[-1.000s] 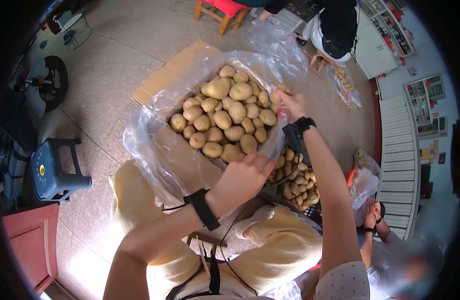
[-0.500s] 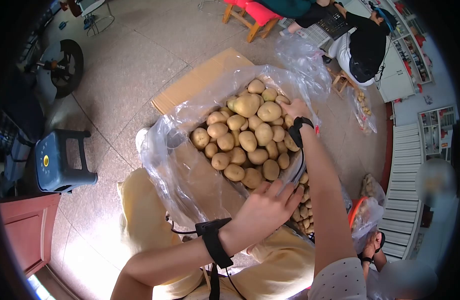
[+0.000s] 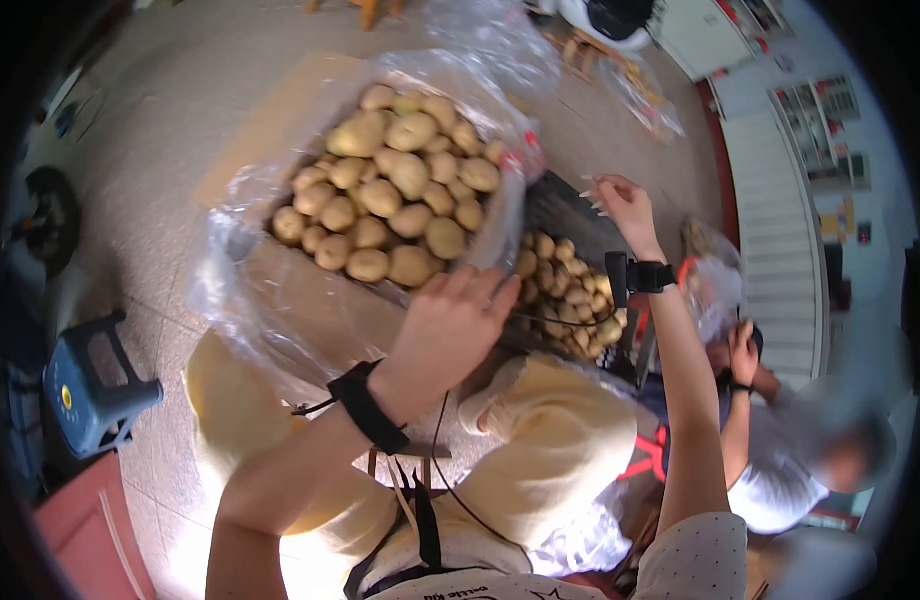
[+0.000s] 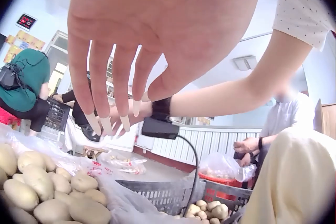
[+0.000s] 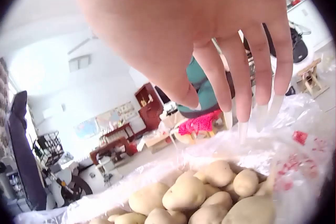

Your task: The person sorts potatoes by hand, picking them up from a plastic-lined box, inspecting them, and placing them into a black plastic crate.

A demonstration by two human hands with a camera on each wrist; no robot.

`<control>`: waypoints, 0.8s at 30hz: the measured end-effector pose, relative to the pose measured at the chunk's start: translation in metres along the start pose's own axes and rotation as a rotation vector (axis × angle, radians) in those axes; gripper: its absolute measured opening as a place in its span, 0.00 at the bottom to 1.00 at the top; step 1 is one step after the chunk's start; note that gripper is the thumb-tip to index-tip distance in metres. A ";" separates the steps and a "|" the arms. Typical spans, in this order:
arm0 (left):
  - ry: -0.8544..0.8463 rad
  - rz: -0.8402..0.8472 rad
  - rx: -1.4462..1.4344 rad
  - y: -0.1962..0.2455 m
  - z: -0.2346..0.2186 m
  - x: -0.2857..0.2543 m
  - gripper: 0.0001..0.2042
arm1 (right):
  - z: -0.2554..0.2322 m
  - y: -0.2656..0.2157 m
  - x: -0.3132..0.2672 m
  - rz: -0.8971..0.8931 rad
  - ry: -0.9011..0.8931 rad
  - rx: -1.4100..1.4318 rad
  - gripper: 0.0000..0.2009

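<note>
A cardboard box lined with a clear plastic bag (image 3: 225,270) holds a heap of large potatoes (image 3: 382,197). My left hand (image 3: 448,335) is at the near right edge of this heap, palm down. Its fingers are extended and hold nothing in the left wrist view. To the right stands a black crate (image 3: 570,205) with smaller potatoes (image 3: 560,295) in it. Over the far right part of that crate is my right hand (image 3: 623,207), its fingers loosely bent. The right wrist view shows no potato in its fingers, with the large potatoes (image 5: 184,192) below.
A blue stool (image 3: 95,390) is on the left. A red basin with a plastic bag (image 3: 710,295) stands right of the crate, beside a seated person's hands (image 3: 745,355). Farther off lie a bag of potatoes (image 3: 640,95) and loose plastic (image 3: 490,40). A thin cable crosses the crate.
My right hand has left the right edge of the potato heap and moved right, over the crate. My left hand stays by the near edge. The head view has shifted.
</note>
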State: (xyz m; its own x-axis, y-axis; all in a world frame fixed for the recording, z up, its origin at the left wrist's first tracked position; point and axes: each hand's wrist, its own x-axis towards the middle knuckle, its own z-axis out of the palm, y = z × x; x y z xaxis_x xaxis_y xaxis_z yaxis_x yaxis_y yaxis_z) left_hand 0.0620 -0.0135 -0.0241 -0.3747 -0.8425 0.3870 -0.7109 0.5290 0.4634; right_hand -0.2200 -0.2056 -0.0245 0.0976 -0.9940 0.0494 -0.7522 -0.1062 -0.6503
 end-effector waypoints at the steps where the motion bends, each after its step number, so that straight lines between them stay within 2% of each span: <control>1: -0.020 0.035 -0.017 0.006 0.008 -0.002 0.19 | -0.017 0.024 -0.018 0.147 -0.012 0.118 0.16; 3: -0.002 0.076 -0.036 0.014 0.021 -0.006 0.17 | -0.040 0.052 -0.053 0.411 -0.014 0.325 0.19; 8: -0.047 0.112 -0.065 0.026 0.027 0.001 0.16 | -0.062 0.056 -0.099 0.435 0.061 0.410 0.19; 10: -0.063 0.122 -0.061 0.025 0.030 0.004 0.16 | -0.065 0.049 -0.101 0.357 0.017 0.360 0.19; 12: -0.052 0.112 -0.074 0.023 0.034 0.005 0.15 | -0.064 0.072 -0.098 0.343 0.037 0.362 0.18; 14: -0.053 0.114 -0.080 0.024 0.035 0.006 0.16 | -0.060 0.102 -0.097 0.250 0.074 0.232 0.16; 15: -0.051 0.112 -0.086 0.024 0.036 0.005 0.16 | -0.055 0.139 -0.093 0.080 0.128 0.191 0.16; 16: -0.057 0.114 -0.087 0.024 0.037 0.004 0.16 | -0.054 0.157 -0.096 0.086 0.129 0.193 0.16; 18: -0.067 0.126 -0.071 0.022 0.039 0.003 0.16 | -0.053 0.171 -0.100 0.127 0.197 -0.244 0.15; 20: -0.079 0.122 -0.070 0.020 0.039 0.003 0.16 | -0.050 0.175 -0.105 0.188 0.223 -0.251 0.15; 22: -0.092 0.117 -0.070 0.019 0.040 0.004 0.16 | -0.041 0.187 -0.108 0.340 0.157 -0.451 0.16; 24: -0.104 0.095 -0.082 0.018 0.041 0.005 0.16 | -0.028 0.199 -0.116 0.379 0.091 -0.438 0.16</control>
State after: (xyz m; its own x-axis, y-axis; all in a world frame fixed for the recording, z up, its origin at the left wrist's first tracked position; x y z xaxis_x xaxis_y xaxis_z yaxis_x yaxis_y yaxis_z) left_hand 0.0226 -0.0124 -0.0466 -0.5004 -0.7923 0.3492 -0.6204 0.6094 0.4937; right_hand -0.3988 -0.1119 -0.1384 -0.2727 -0.9609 -0.0475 -0.9248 0.2754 -0.2624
